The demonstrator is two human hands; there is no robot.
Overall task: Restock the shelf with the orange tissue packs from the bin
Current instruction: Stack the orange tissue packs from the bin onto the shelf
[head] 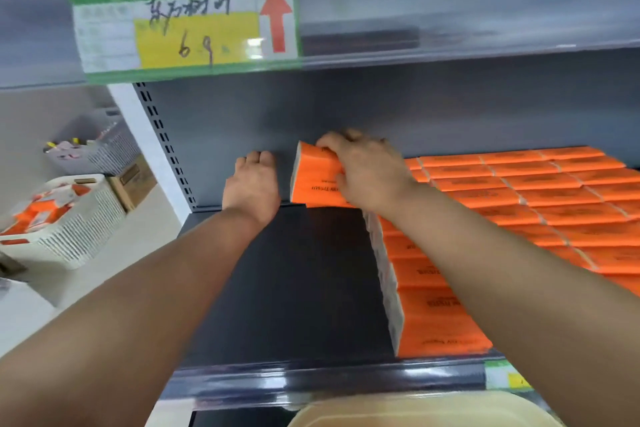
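My right hand [363,170] grips an orange tissue pack [313,178] at the back of the dark shelf [294,288], at the left end of the rows of orange tissue packs [540,198] that fill the shelf's right side. The held pack is tilted, its left end raised. My left hand [252,184] reaches to the back of the shelf just left of that pack, fingers extended against the back wall, holding nothing. A white bin [72,232] with more orange packs stands on the floor at the far left.
The upper shelf edge carries a price tag [187,28] with a red arrow. A grey basket [100,149] and a cardboard box [133,180] sit behind the white bin. A beige bin rim [415,409] shows below the shelf's front edge.
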